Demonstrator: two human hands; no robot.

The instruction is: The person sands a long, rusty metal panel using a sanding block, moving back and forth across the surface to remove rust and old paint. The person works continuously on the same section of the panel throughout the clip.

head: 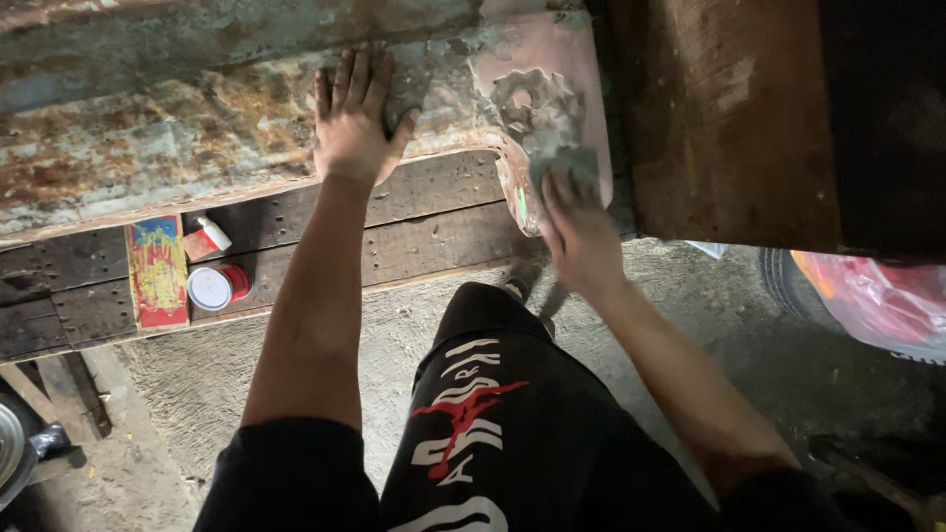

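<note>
A rusty, weathered metal panel [177, 138] lies across wooden planks in front of me. My left hand [355, 118] rests flat on it, fingers spread, pressing down near its front edge. My right hand [576, 232] holds a grey piece of sandpaper [564, 163] against the pinkish, scraped right end of the panel [552, 69], fingers curled over the paper. My legs in black trousers with white and red print [483, 424] show below.
On the dark planks [424, 236] sit a red can with a white lid [215, 287], a small red and white bottle [207, 237] and a red and yellow painted block [156, 271]. A brown wooden board [729, 118] stands right; a red plastic bag [877, 296] lies beyond. Concrete floor below.
</note>
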